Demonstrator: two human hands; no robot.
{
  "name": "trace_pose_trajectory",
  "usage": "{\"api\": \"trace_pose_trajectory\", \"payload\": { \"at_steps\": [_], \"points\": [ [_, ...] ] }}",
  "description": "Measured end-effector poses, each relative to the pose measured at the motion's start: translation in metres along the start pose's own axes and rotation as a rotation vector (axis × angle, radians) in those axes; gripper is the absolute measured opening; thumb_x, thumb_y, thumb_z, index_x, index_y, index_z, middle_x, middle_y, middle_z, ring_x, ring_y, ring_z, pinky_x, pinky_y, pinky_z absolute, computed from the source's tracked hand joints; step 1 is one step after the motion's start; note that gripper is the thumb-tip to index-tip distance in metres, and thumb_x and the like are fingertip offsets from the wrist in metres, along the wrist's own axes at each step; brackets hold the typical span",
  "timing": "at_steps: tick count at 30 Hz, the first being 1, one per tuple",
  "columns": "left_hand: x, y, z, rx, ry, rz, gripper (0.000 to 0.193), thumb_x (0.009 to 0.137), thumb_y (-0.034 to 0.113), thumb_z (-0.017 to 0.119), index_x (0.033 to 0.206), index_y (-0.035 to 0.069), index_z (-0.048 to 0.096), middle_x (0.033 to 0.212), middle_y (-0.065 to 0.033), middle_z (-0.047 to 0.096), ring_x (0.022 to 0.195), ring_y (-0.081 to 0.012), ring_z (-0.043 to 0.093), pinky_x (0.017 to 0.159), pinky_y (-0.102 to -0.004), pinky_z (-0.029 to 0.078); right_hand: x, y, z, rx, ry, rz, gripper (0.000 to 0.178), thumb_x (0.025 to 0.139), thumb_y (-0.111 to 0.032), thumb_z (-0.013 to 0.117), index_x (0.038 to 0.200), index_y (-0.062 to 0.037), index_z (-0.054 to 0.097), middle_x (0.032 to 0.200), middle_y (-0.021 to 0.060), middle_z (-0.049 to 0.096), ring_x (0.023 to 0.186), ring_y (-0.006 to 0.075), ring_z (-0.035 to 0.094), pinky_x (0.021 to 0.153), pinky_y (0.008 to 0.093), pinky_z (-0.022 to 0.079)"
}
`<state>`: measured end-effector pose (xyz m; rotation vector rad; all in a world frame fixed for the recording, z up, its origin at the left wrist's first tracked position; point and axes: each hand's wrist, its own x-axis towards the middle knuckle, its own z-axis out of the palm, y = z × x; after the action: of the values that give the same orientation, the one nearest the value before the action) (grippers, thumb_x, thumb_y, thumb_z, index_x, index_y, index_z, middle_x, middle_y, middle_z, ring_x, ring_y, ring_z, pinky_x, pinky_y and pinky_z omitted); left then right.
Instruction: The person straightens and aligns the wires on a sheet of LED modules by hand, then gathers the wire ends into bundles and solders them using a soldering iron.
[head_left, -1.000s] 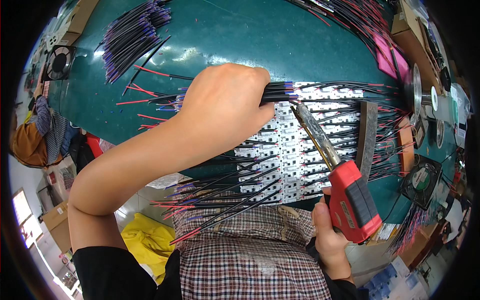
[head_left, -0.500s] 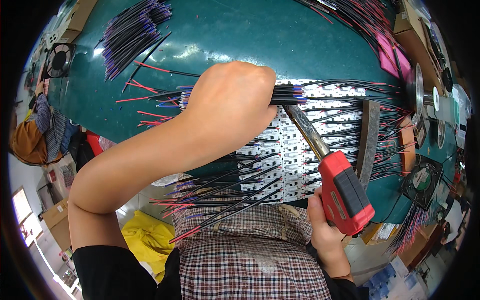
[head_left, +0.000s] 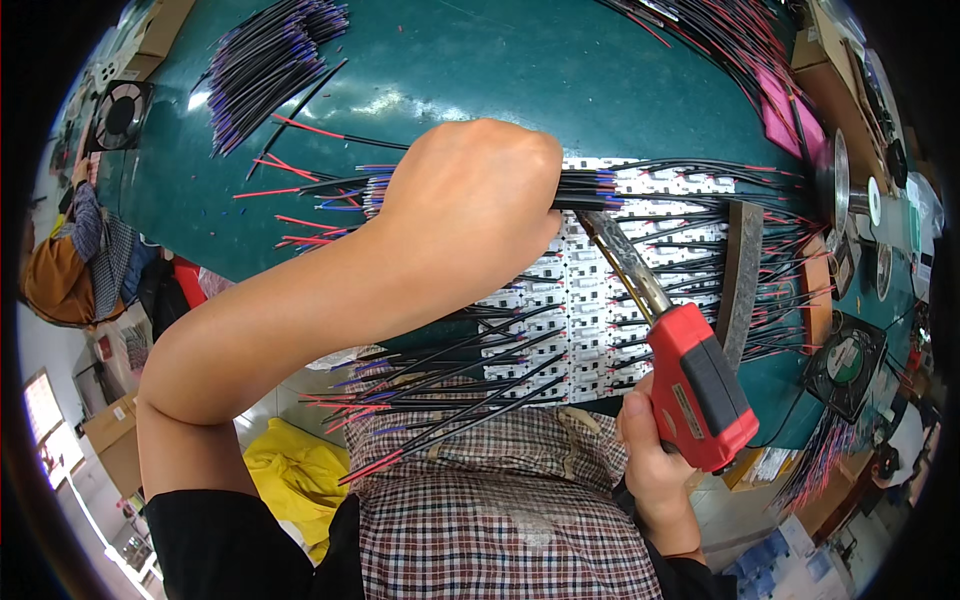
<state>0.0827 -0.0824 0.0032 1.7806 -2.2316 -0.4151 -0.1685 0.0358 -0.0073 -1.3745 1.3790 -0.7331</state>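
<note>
My left hand (head_left: 480, 190) is closed around a bundle of black wires (head_left: 588, 187) with bluish ends, held over the upper part of a white sheet of small circuit boards (head_left: 590, 320). Its fingers are mostly hidden beneath the fist. In my right hand (head_left: 655, 465) is a red and black soldering gun (head_left: 703, 385). The metal barrel slants up and left, its tip end close below the bundle and partly hidden by it. Black wires with red ends (head_left: 470, 420) fan out from both sides of the boards.
A dark metal bar (head_left: 740, 280) lies across the right-hand wires, with an orange block (head_left: 817, 290) beyond. A heap of black wires (head_left: 265, 80) rests at the far left of the green table (head_left: 400, 60). Solder spools (head_left: 868, 200) and a small fan (head_left: 845, 365) stand at right.
My left hand and the wire bundle have shifted slightly right. The soldering gun has also moved a little to the right, still gripped by my right hand.
</note>
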Motion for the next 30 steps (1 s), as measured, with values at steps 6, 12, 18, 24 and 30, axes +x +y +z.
{"api": "trace_pose_trajectory", "payload": {
  "at_steps": [6, 12, 18, 24, 30],
  "points": [
    [0.0025, -0.0034, -0.0006, -0.014, -0.018, 0.005, 0.019, 0.076, 0.015, 0.073, 0.08, -0.003, 0.067, 0.07, -0.0209, 0.066, 0.071, -0.0406, 0.066, 0.068, -0.0483, 0.052, -0.005, 0.0013, -0.0015, -0.023, 0.025, -0.013, 0.025, 0.09, 0.004, 0.068, 0.113, 0.0019, 0.059, 0.083, 0.005, 0.06, 0.06, 0.0087, 0.054, 0.053, 0.0235, 0.043],
    [0.0063, -0.0066, -0.0059, -0.092, -0.089, -0.07, 0.019, 0.078, 0.016, 0.072, 0.086, -0.002, 0.071, 0.073, -0.02, 0.068, 0.069, -0.0382, 0.067, 0.068, -0.0453, 0.053, -0.0053, 0.0058, 0.001, -0.005, 0.023, -0.05, 0.023, 0.09, 0.003, 0.068, 0.111, 0.0012, 0.059, 0.081, 0.0035, 0.059, 0.06, 0.0086, 0.054, 0.053, 0.0238, 0.043],
    [0.0056, -0.0038, -0.0072, -0.081, -0.094, -0.071, 0.019, 0.078, 0.015, 0.073, 0.086, -0.001, 0.071, 0.072, -0.0189, 0.067, 0.07, -0.0377, 0.067, 0.068, -0.0454, 0.053, -0.0023, -0.0006, -0.0014, -0.028, -0.028, -0.04, 0.016, 0.091, 0.002, 0.067, 0.105, -0.0002, 0.059, 0.079, 0.0027, 0.059, 0.061, 0.008, 0.054, 0.054, 0.0235, 0.044],
    [0.004, -0.0012, -0.0042, -0.027, -0.061, -0.016, 0.018, 0.075, 0.015, 0.074, 0.082, 0.0, 0.069, 0.07, -0.0178, 0.066, 0.071, -0.0382, 0.066, 0.069, -0.0468, 0.052, -0.0037, -0.0019, -0.0059, -0.096, -0.034, 0.067, 0.027, 0.087, -0.008, 0.075, 0.111, 0.0001, 0.066, 0.093, 0.0114, 0.064, 0.078, 0.0254, 0.064, 0.069, 0.0359, 0.051],
    [0.0041, -0.0015, -0.0045, -0.005, -0.064, -0.01, 0.018, 0.074, 0.014, 0.074, 0.081, -0.001, 0.069, 0.07, -0.0181, 0.066, 0.071, -0.0389, 0.066, 0.069, -0.0478, 0.052, -0.0023, 0.0009, -0.0055, -0.173, -0.012, -0.063, 0.026, 0.086, -0.007, 0.075, 0.108, 0.0002, 0.066, 0.092, 0.0121, 0.063, 0.078, 0.0274, 0.063, 0.069, 0.0372, 0.051]
  ]
}}
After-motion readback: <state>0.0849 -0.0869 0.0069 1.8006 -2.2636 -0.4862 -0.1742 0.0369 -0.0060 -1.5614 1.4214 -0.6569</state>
